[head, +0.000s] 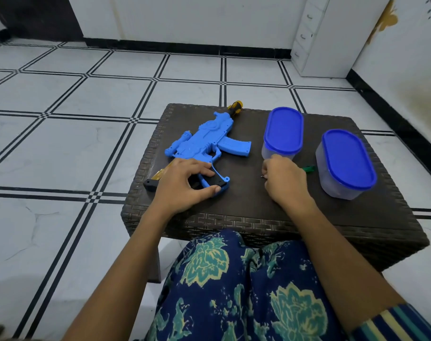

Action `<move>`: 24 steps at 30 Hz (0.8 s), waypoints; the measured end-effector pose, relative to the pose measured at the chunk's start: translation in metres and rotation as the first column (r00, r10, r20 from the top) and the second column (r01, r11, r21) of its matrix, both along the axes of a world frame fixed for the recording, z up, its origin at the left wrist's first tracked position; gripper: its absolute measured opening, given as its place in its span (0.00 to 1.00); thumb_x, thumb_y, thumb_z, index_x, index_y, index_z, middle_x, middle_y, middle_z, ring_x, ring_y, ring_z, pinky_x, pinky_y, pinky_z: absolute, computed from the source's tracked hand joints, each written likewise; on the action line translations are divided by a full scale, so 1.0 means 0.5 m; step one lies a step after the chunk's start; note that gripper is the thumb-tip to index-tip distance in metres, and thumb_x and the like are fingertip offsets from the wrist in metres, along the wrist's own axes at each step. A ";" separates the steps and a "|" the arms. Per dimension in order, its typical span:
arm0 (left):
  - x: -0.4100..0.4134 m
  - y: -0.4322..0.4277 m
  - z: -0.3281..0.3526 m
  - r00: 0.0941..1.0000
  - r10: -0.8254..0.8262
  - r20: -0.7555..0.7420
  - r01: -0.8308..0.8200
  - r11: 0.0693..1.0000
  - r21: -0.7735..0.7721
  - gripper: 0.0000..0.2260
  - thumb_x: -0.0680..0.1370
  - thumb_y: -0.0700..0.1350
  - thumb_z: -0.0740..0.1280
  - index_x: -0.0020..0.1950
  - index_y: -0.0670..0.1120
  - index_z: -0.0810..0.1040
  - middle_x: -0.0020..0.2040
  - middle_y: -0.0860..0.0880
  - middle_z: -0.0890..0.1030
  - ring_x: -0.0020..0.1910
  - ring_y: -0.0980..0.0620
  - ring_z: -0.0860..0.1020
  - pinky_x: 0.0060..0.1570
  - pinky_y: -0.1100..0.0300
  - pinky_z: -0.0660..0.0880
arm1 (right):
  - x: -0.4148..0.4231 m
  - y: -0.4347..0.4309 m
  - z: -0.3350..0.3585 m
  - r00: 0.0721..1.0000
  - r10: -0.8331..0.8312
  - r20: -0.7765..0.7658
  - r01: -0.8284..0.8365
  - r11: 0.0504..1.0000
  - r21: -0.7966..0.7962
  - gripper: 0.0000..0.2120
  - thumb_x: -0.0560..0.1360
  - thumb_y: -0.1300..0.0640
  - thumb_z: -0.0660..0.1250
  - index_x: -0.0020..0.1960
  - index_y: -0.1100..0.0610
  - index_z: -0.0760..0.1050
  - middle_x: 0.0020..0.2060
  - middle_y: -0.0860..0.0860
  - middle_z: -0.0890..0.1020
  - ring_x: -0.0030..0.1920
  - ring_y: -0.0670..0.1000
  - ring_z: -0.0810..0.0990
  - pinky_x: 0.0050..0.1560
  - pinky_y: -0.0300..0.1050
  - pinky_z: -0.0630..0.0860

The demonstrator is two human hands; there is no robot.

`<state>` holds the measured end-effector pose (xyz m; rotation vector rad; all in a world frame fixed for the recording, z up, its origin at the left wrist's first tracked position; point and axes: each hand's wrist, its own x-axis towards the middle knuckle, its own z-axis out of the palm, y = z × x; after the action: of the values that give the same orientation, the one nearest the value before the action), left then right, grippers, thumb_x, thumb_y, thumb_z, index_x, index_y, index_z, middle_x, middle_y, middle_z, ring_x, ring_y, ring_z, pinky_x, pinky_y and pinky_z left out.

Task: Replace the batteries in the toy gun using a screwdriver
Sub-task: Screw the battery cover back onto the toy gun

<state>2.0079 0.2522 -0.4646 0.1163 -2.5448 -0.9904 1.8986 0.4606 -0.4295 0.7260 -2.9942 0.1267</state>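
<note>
A blue toy gun lies flat on the left half of a dark wicker table, its yellow and black muzzle pointing away and its gold and black stock toward the near left. My left hand presses down on the gun's grip, thumb and fingers around it. My right hand is closed on a small screwdriver. Its green handle sticks out to the right of the hand and its metal tip shows at the left. The tip is apart from the gun, to the right of the grip.
Two clear plastic containers with blue lids stand on the table's right half, one just beyond my right hand, the other at its right. The table sits on a white tiled floor; a white drawer unit stands at the back right.
</note>
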 end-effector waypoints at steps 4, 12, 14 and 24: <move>0.002 0.001 0.001 1.000 -0.001 -0.001 0.001 1.000 0.013 0.18 0.64 0.64 0.72 0.49 0.56 0.83 0.55 0.62 0.81 0.56 0.57 0.74 0.55 0.55 0.73 | 0.021 -0.024 -0.005 0.988 0.123 0.096 -0.112 0.988 -0.110 0.04 0.76 0.62 0.66 0.50 0.56 0.78 0.49 0.53 0.77 0.50 0.55 0.77 0.48 0.53 0.77; 0.001 -0.001 0.001 1.000 -0.015 0.012 0.015 1.000 -0.006 0.19 0.64 0.64 0.72 0.50 0.57 0.83 0.56 0.61 0.81 0.56 0.56 0.74 0.55 0.54 0.73 | 0.028 0.027 0.010 0.974 -0.113 0.194 0.118 0.993 -0.014 0.23 0.75 0.41 0.68 0.63 0.54 0.73 0.62 0.54 0.72 0.65 0.59 0.69 0.61 0.60 0.72; 0.000 -0.003 0.001 1.000 -0.015 0.017 0.015 1.000 -0.004 0.19 0.64 0.64 0.72 0.51 0.57 0.83 0.56 0.61 0.81 0.56 0.56 0.73 0.55 0.54 0.73 | 0.024 0.037 0.001 0.955 -0.133 0.266 0.134 0.991 0.017 0.22 0.76 0.42 0.68 0.63 0.55 0.72 0.63 0.55 0.71 0.65 0.60 0.67 0.62 0.61 0.70; -0.001 -0.002 -0.002 1.000 -0.011 -0.010 0.010 1.000 -0.027 0.19 0.65 0.64 0.72 0.51 0.57 0.83 0.56 0.62 0.81 0.56 0.57 0.74 0.54 0.55 0.74 | 0.012 0.016 0.059 0.956 0.110 0.272 0.124 0.688 -0.715 0.09 0.72 0.52 0.75 0.46 0.54 0.78 0.38 0.46 0.79 0.40 0.43 0.76 0.39 0.38 0.73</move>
<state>2.0075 0.2511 -0.4657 0.0901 -2.5515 -0.9575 1.9047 0.4684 -0.4001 0.6132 -2.7730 1.4540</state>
